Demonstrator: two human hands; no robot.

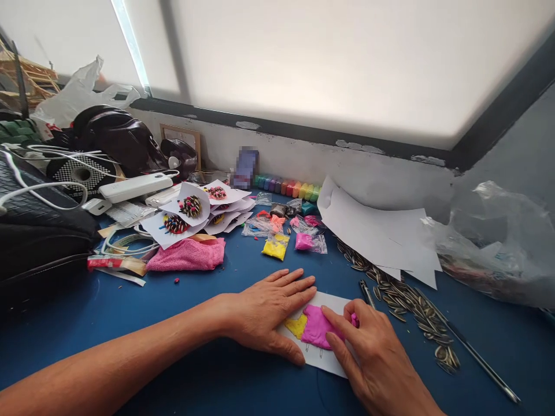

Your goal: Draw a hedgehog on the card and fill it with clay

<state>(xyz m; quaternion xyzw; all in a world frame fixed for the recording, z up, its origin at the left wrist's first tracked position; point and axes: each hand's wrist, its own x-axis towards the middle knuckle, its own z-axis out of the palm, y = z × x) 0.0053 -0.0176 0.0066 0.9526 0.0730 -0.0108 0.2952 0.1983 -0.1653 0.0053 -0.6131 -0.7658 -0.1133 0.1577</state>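
On the blue table lies a small sheet of white paper bearing a flattened patch of pink modelling clay and a smaller patch of yellow clay. Pencil lines show below the pink patch. My left hand lies flat, fingers stretched out, over the sheet's left side. My right hand touches the pink patch with index fingertip and thumb. Its other fingers are curled, and a small lump of pink clay shows between them; part of that lump is hidden.
Sunflower seeds, a pen and a metal rod lie at right, near white sheets. Bags of yellow clay and pink clay lie ahead. Seed-decorated papers, a pink cloth and a black bag are left.
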